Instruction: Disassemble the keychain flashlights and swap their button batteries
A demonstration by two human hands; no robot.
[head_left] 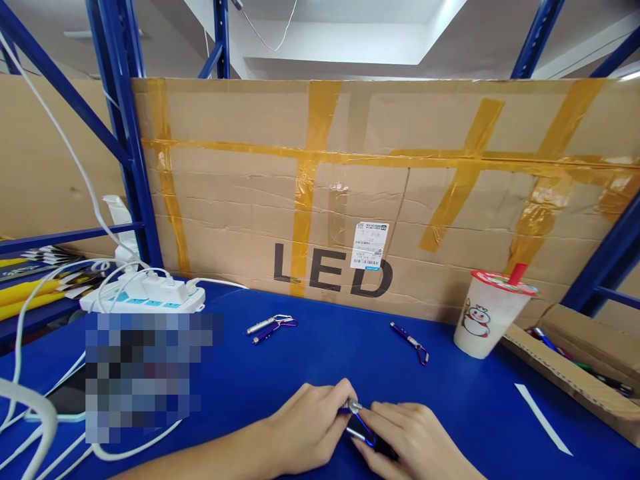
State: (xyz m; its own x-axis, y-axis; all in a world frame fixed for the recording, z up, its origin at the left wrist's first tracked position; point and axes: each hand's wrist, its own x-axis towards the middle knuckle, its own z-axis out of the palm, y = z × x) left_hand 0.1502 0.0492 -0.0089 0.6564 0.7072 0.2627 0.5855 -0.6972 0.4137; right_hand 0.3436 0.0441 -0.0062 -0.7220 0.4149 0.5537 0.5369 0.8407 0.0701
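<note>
Head view: blue clip piece (369,436), left of the cup (493,319), on its near side; long axis slants from left hand (314,421) to right hand (416,433), fingers of both pinching it.

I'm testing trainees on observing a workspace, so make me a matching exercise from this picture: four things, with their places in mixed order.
Things
1. blue clip
2. drink cup
3. power strip
4. paper label

Places
A. stuck on the upright cardboard
B. standing on the right side of the picture
C. between the left hand and the right hand
D. on the left side of the picture

Right pairs: 1-C, 2-B, 3-D, 4-A
</note>
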